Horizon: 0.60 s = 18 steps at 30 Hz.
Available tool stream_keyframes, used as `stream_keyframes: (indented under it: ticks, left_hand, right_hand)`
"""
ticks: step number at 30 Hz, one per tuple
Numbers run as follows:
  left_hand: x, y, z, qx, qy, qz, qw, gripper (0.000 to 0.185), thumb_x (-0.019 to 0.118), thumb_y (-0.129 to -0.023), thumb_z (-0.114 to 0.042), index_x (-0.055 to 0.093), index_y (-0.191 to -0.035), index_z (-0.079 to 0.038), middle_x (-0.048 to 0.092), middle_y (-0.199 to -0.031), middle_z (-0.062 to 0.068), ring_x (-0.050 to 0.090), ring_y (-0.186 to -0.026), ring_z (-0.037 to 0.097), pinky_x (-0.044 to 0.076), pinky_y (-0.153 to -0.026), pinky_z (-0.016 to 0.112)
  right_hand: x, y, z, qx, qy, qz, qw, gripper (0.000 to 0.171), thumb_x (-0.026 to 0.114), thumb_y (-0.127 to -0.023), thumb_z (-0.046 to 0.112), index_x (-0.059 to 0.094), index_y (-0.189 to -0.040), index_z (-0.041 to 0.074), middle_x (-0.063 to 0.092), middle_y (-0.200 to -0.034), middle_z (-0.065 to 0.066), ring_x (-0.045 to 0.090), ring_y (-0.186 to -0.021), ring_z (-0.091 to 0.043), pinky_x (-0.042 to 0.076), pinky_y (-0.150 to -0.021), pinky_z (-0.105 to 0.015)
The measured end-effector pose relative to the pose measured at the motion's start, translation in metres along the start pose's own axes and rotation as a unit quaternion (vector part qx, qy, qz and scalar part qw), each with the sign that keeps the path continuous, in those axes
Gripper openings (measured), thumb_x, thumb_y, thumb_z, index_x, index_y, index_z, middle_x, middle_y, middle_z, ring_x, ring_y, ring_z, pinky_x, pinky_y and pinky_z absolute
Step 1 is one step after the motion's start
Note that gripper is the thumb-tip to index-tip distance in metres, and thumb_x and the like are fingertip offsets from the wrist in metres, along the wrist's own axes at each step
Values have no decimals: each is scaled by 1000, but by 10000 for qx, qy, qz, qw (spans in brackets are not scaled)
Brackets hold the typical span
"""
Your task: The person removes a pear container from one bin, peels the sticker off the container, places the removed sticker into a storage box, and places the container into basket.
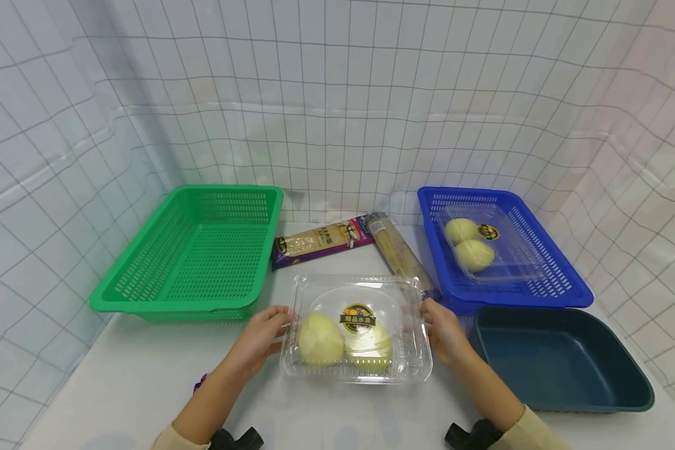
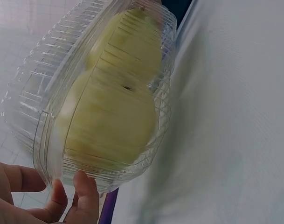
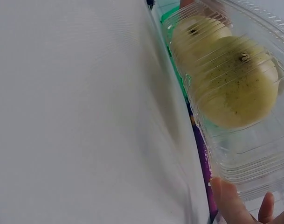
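Hands grip a clear plastic clamshell box (image 1: pixel 355 328) holding two pale yellow-green round fruits, one hand at each short end, near the front middle of the white bench (image 1: pixel 146 375). The left hand (image 1: pixel 259 340) has its fingers (image 2: pixel 83 198) curled against the box's left end wall, and the right hand (image 1: pixel 444 331) clasps the right end, its fingers (image 3: pixel 228 203) showing under the rim in the right wrist view; both hold the box and nothing else. Judging from the wrist views, the box seems raised or tipped just off the bench, so the step in hand looks like a two-handed carry. Its long axis runs left to right across the person, the lid with its round yellow label facing up, and the two fruits lie side by side along that axis. A blue slotted plastic basket (image 1: pixel 562 284) to the right rear already holds a like box of two fruits, a green slotted plastic basket (image 1: pixel 146 294) stands left, and a dark teal plastic tray (image 1: pixel 624 387) lies near right. Any next move calls for keeping the box level and the lid shut, with even pressure from both ends, and clearing the basket rim.
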<state>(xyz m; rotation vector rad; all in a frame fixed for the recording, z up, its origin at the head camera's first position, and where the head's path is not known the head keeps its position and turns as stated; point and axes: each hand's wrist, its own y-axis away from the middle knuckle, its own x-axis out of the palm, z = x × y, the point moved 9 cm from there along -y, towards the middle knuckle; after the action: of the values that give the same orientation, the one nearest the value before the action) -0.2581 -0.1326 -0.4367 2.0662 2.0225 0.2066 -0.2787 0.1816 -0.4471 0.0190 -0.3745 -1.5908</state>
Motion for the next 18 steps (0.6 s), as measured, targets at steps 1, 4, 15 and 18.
stream_keyframes:
  ticks: [1,4,15,18]
  left_hand:
    - [-1,0,2,-12,-14,-4,10000,25,45,-99,-14,53,-110,7,57,-111,16,55,-111,35,49,-87,46]
    - [-1,1,6,-47,-35,-16,10000,26,46,-100,-14,54,-111,7,57,-110,15,56,-105,31,50,-84,41]
    - [-1,0,14,193,1,-30,9998,23,49,-98,-12,56,-106,8,58,-103,12,58,-89,18,49,-80,32]
    - [-1,-1,14,328,-4,-14,9995,24,50,-99,-11,56,-107,10,59,-103,13,59,-89,17,50,-80,32]
  right_hand:
    - [0,0,-2,-3,-13,-1,10000,12,46,-86,10,54,-87,1,63,-91,-11,66,-66,-21,56,-59,-32]
    - [0,-2,-7,52,-2,13,10000,13,45,-87,10,54,-85,1,64,-90,-12,67,-65,-22,56,-59,-32]
    - [-5,-5,-21,201,214,-9,9996,24,46,-87,14,60,-94,-4,67,-95,-13,65,-67,-21,55,-63,-33]
    - [-6,-6,-20,145,262,-26,9995,19,47,-86,15,60,-85,1,65,-90,-11,63,-66,-18,53,-62,-31]
